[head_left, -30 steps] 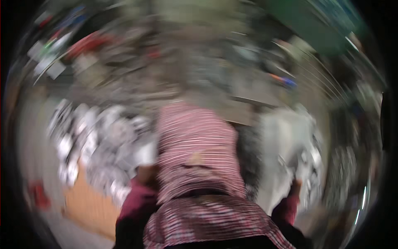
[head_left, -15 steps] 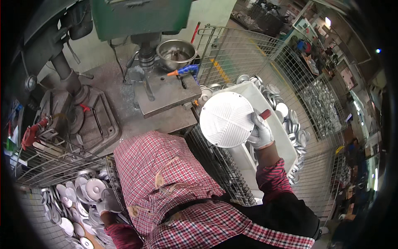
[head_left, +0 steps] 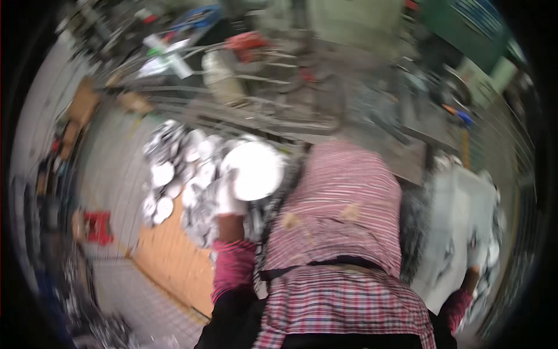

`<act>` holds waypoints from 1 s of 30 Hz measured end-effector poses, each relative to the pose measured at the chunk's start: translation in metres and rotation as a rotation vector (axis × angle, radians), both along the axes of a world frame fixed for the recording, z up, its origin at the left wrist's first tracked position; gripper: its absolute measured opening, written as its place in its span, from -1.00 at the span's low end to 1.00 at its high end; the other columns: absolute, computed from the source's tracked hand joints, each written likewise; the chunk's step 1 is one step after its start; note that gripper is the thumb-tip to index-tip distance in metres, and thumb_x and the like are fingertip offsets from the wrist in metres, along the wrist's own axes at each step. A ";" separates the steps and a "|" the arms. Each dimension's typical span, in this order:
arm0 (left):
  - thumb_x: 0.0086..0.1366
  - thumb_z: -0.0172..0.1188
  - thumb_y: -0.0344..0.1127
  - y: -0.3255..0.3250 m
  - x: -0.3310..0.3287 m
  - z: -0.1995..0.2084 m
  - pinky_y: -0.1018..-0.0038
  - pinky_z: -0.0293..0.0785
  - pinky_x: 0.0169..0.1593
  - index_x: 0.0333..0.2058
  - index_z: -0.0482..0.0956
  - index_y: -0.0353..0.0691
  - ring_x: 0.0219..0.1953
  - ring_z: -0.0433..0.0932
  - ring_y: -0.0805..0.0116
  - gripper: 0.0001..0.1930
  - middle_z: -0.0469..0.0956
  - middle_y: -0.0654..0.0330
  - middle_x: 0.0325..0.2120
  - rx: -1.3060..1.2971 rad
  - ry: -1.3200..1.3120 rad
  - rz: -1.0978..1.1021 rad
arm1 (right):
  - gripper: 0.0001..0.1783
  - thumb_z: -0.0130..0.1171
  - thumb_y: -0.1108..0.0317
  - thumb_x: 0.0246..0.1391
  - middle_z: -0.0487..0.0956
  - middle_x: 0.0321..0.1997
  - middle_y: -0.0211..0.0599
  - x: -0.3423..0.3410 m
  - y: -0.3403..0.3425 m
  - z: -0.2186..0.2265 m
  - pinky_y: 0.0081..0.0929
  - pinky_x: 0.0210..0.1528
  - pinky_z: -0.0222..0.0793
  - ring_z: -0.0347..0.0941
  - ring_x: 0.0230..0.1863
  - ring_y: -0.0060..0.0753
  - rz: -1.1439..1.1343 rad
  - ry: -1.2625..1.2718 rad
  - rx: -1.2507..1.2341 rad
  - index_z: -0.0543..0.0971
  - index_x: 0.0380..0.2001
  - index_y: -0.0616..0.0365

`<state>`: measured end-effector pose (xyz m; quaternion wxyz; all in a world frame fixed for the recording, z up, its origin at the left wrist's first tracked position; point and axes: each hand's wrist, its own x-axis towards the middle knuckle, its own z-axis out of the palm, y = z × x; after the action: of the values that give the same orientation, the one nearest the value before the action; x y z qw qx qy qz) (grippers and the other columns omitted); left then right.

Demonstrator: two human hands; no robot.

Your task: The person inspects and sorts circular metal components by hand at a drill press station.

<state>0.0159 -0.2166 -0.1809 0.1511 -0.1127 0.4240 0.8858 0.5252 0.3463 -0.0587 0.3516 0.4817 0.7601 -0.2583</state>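
Note:
My left hand point(head_left: 228, 196), in a white glove, is closed on the edge of a pale round metal disc point(head_left: 254, 170), held up above a heap of similar metal discs point(head_left: 168, 174) in the wire cage on the left. My right hand point(head_left: 476, 254), also gloved, is low at the right, over the white plastic bin point(head_left: 456, 200). Motion smears its fingers, and I cannot make out anything in them.
Ahead is a metal workbench point(head_left: 372, 87) with a machine base and clamp. A blue nozzle with an orange tip point(head_left: 459, 114) lies at its right end. An orange-brown board point(head_left: 168, 262) lines the left cage's floor. A red crate point(head_left: 97, 227) stands beyond.
The view has swung left. My left hand has come up from the heap with a disc. My right hand has dropped toward the bin, and the ribbed disc it held is out of sight.

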 end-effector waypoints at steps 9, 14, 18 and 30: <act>0.20 -0.22 0.40 0.086 0.031 0.124 0.17 0.22 0.19 0.15 0.25 -0.29 0.14 0.32 0.07 -0.15 0.32 0.01 0.12 0.631 -0.106 -0.364 | -0.84 -0.01 0.38 0.06 0.57 -0.34 -0.17 0.054 0.015 -0.154 -0.29 -0.22 0.35 0.44 -0.37 -0.16 -0.247 0.082 0.842 0.52 -0.37 0.20; 0.24 -0.19 0.34 0.142 0.033 0.139 0.15 0.28 0.16 0.15 0.25 -0.32 0.09 0.38 0.03 -0.20 0.36 0.01 0.09 0.640 -0.026 -0.438 | -0.56 0.05 0.32 0.08 0.50 -0.02 -0.10 -0.147 -0.060 -0.023 -0.47 0.07 0.31 0.44 -0.04 -0.28 -0.243 1.157 0.173 0.41 0.03 0.28; 0.31 0.01 -0.03 0.187 0.066 0.151 0.29 0.40 0.07 0.13 0.21 -0.43 0.01 0.45 0.11 -0.39 0.43 0.00 -0.03 0.110 0.502 -0.390 | -0.59 0.22 0.28 0.02 0.59 -0.27 -0.34 -0.288 -0.190 0.082 -0.55 -0.15 0.39 0.47 -0.24 -0.52 0.096 1.153 -0.198 0.51 -0.07 0.26; -0.32 0.23 -0.38 0.231 0.018 0.171 0.36 0.45 -0.43 -0.43 0.35 -0.17 -0.51 0.47 0.23 -0.64 0.43 0.15 -0.43 -0.612 2.118 -0.236 | -0.68 0.20 0.42 0.05 0.53 -0.37 -0.45 -0.257 -0.139 0.025 -0.74 -0.35 0.31 0.38 -0.41 -0.74 -0.293 1.380 -0.101 0.52 -0.12 0.31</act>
<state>0.0336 0.0149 -0.0100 -0.2388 0.7101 0.5479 0.3721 0.2681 0.2074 -0.0334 -0.2270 0.2883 0.7237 -0.5845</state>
